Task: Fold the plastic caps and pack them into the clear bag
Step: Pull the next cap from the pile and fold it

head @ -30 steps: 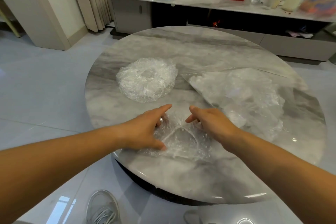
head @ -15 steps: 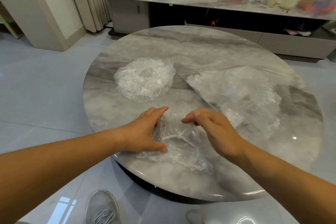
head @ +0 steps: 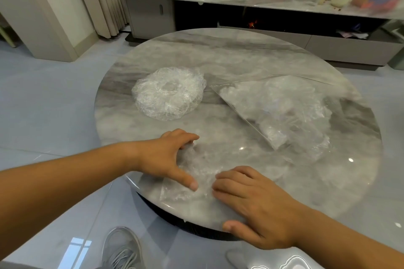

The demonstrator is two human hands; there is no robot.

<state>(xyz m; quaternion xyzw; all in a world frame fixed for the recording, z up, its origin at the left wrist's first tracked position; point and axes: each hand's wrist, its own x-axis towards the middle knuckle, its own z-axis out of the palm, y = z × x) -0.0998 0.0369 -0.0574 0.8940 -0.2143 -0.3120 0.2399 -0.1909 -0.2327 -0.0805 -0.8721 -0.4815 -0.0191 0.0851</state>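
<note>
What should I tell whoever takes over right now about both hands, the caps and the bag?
Left hand: spread, pressing the plastic cap at the near edge of the marble table.
Right hand: fingers flat on the same cap, thumb past the table edge.
Stack of caps: far left, untouched.
Clear bag: right, holding crumpled plastic, likely folded caps.
Done: some caps seem bagged.
Left: finish this fold, bag it, then work through the stack.

Cap stack [head: 169, 94] left of bag [head: 282, 109]; loose cap [head: 197, 172] nearest.
</note>
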